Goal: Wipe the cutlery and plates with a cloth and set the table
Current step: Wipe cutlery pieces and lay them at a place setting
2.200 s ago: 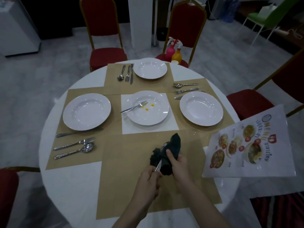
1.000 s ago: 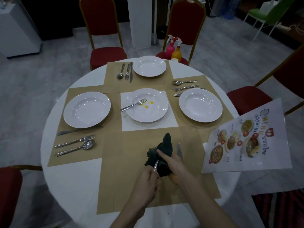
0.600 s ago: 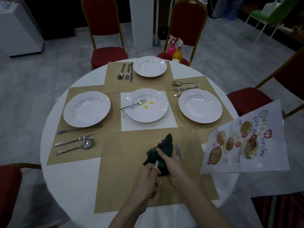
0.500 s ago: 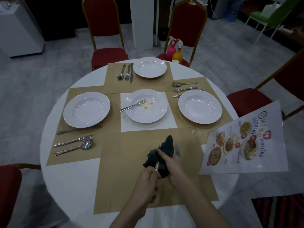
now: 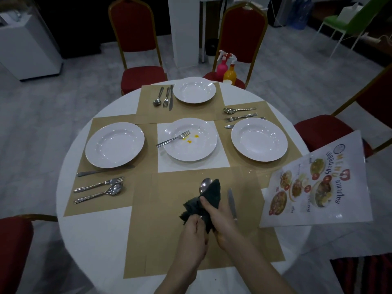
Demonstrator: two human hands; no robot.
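Over the near brown placemat [image 5: 169,247], my left hand [image 5: 194,236] grips the handle end of a spoon [image 5: 204,185] whose bowl sticks out above a dark cloth [image 5: 209,198]. My right hand [image 5: 220,221] holds that cloth wrapped round the spoon's stem. A knife [image 5: 231,201] lies on the mat just right of my hands. The centre plate [image 5: 191,139] carries a fork [image 5: 172,139] and orange stains. Clean white plates sit left [image 5: 114,147], right [image 5: 259,139] and far [image 5: 194,89].
Cutlery sets lie by the left plate [image 5: 99,188], the far plate [image 5: 165,98] and the right plate [image 5: 240,116]. A menu sheet [image 5: 318,187] overhangs the table's right edge. Two spray bottles [image 5: 226,70] stand on the far chair. Red chairs ring the round white table [image 5: 91,240].
The cloth has slid down the spoon toward the handle, so the spoon's bowl now shows above it. Both hands have stayed over the near placemat.
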